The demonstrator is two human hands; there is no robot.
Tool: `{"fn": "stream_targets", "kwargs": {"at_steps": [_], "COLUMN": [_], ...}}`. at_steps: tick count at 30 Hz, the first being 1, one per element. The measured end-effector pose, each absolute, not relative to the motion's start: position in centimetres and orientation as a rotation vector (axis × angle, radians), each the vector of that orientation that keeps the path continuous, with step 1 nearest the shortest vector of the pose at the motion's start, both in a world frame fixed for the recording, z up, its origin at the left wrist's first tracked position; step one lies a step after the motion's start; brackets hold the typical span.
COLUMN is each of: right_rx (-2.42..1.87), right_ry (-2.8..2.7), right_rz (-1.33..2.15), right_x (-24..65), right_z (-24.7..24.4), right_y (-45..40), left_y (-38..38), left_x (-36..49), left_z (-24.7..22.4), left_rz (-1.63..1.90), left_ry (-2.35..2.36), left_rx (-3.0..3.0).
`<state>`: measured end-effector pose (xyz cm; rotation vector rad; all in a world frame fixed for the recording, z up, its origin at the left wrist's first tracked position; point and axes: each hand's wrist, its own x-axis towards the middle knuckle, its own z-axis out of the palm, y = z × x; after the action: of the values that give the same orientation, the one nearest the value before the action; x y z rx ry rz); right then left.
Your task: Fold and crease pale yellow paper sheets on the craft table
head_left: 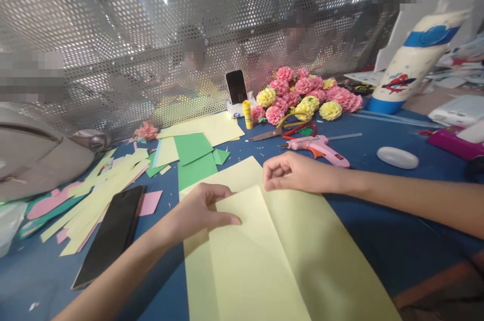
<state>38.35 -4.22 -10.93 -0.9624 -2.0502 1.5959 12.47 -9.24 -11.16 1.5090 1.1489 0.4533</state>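
Note:
A large pale yellow sheet [321, 255] lies on the blue table in front of me, its left part folded over into a narrower flap [253, 260]. My left hand [202, 212] pinches the upper left edge of that flap, thumb on top and fingers behind. My right hand [283, 172] rests at the sheet's upper part, just right of the flap's tip, with its fingers curled closed; whether anything is between them is hidden. Another pale yellow layer shows above and between the hands.
Green paper [192, 147], yellow strips [102, 195] and a black phone [109, 235] lie left. Behind are a glue stick [247, 114], scissors [268, 133], a pink glue gun [321, 147] and paper flowers [302, 89]. A bottle [416, 64] and white oval object [398, 157] are right.

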Motion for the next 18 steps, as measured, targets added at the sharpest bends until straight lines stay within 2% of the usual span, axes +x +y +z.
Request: {"fn": "stream_targets", "kwargs": {"at_steps": [7, 11, 18], "right_rx": [-1.102, -1.112, -1.116], "right_ry": [-1.687, -1.784, -1.805], "right_rz": [1.597, 1.483, 1.5], "right_x": [39.7, 39.5, 39.3], "right_z": [-11.3, -13.0, -14.0], "right_y": [-4.3, -4.8, -5.2], "left_y": [-9.6, -10.3, -11.2], "left_x": [8.9, 8.3, 8.8], "left_z": [-11.3, -12.2, -13.2], "left_rz": [0.754, 0.813, 0.952], "left_ry": [1.44, 1.569, 1.599], "left_rx": [1.304, 1.326, 1.339]}}
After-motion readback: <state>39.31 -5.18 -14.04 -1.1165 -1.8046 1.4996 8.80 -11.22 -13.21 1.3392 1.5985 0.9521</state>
